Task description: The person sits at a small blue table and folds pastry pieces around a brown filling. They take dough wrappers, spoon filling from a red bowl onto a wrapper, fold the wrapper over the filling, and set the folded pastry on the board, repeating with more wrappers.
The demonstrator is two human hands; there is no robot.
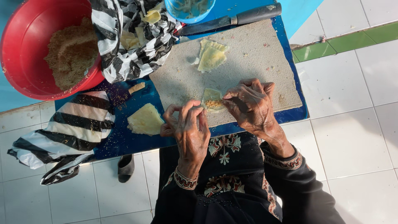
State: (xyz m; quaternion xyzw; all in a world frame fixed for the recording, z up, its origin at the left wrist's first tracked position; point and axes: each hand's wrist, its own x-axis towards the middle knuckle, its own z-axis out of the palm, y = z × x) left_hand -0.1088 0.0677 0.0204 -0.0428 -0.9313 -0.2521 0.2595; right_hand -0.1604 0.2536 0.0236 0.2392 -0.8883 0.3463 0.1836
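Observation:
My left hand (186, 126) and my right hand (248, 103) both pinch a pale yellow pastry wrapper (212, 98) that carries a small heap of brown crumbly filling. The wrapper rests at the near edge of a grey cutting board (257, 62). Further back on the board lie folded pastry pieces (212, 56). A flat stack of wrappers (144, 120) sits on the blue table (124, 139) just left of my left hand.
A red bowl (25, 45) of brown filling stands at the back left. A black-and-white striped plastic bag (132, 58) holds more pastry; another striped bag (68, 128) hangs off the table's left edge. A knife (232, 20) and a blue bowl (188, 10) lie behind the board. White floor tiles surround the table.

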